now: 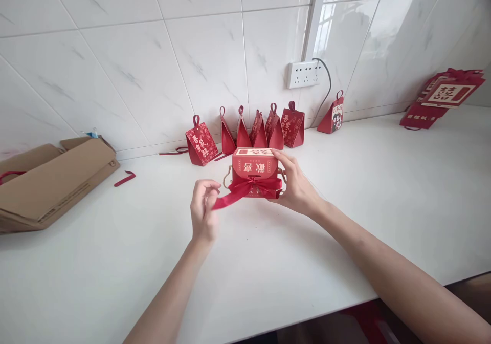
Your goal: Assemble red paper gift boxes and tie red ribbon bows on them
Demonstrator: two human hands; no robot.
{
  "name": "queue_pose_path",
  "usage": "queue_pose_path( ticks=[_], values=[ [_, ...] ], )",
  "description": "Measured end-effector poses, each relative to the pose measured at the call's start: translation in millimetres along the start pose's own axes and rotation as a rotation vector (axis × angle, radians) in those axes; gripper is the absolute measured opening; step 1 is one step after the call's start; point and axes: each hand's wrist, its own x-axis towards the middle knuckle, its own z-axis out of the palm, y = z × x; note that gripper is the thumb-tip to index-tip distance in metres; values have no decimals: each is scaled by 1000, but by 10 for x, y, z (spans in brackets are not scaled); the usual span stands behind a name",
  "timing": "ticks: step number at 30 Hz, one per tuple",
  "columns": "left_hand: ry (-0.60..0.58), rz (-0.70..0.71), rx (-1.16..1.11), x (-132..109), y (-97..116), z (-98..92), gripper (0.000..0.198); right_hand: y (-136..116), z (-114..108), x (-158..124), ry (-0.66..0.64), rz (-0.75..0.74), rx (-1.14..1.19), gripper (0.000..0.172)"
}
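Note:
A red gift box [255, 166] with gold lettering, upside down from my view, is in front of me at the middle of the table. A red ribbon [240, 189] is tied in a bow across its front, and twisted cord handles show at its sides. My left hand [204, 208] pinches the ribbon's left tail and holds it out from the box. Against the box's right side, my right hand [294, 183] grips it, thumb below and fingers near the top edge.
Several small red triangular boxes [201, 143] with loops stand along the tiled wall; another triangular box [333, 116] is to the right. Flattened red packaging [441, 98] lies far right. A cardboard box [57, 180] and a red strip [125, 178] are left. A power strip [305, 74] is on the wall.

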Motion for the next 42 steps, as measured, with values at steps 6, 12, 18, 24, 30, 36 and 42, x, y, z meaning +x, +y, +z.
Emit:
queue_pose_path(
  ticks=[6, 12, 18, 24, 30, 36, 42],
  values=[
    [-74, 116, -75, -80, 23, 74, 23, 33, 50, -14, -29, -50, -38, 91],
    [-74, 479, -1, -112, 14, 151, 5, 88, 93, -32, -50, -59, -51, 98],
    [-211, 878, 168, -177, -10, 201, 17, 92, 133, -49, -34, -59, -34, 99],
    [-173, 874, 138, -157, -13, 201, 18, 82, 134, -57, -48, -28, -5, 101],
    [-140, 885, 108, -155, -1, 184, 19, 50, 132, -53, -52, -19, -2, 100],
    [21, 699, 47, -142, -23, 160, 10, 70, 122, -48, -71, -3, -19, 99],
    [162, 75, -76, -78, -26, 156, 13, 50, 124, -50, -91, 3, 12, 98]
  ],
)
